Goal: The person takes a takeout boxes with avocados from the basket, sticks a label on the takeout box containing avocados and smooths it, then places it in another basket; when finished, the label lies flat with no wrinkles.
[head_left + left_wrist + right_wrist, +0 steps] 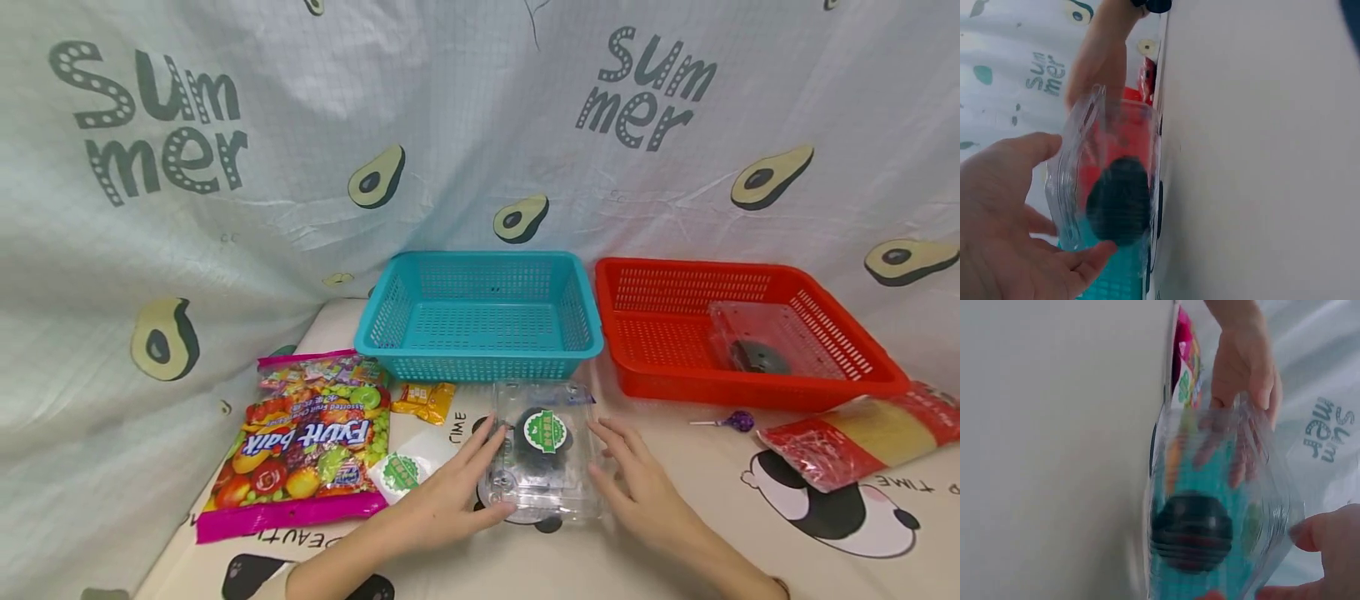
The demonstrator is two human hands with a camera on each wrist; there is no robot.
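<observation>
A clear plastic clamshell box (517, 483) lies on the table in the head view, a green round sticker (545, 432) on its lid. Inside sits a dark egg-shaped fruit (1120, 200), like an avocado; it also shows through the wall in the right wrist view. My left hand (446, 500) is at the box's left side, fingers extended, thumb near the front corner. On the opposite side is my right hand (641, 487), fingers spread and fingertips right at the edge. In the right wrist view its thumb (1313, 531) meets the box's rim.
A teal basket (480, 367) stands behind the box. The red basket (750, 392) holds another clear box (810, 337). On the left are a fruit candy bag (300, 442), an orange packet (423, 402) and a sticker sheet (435, 454); on the right, a lollipop (740, 421) and red-yellow packet (862, 433).
</observation>
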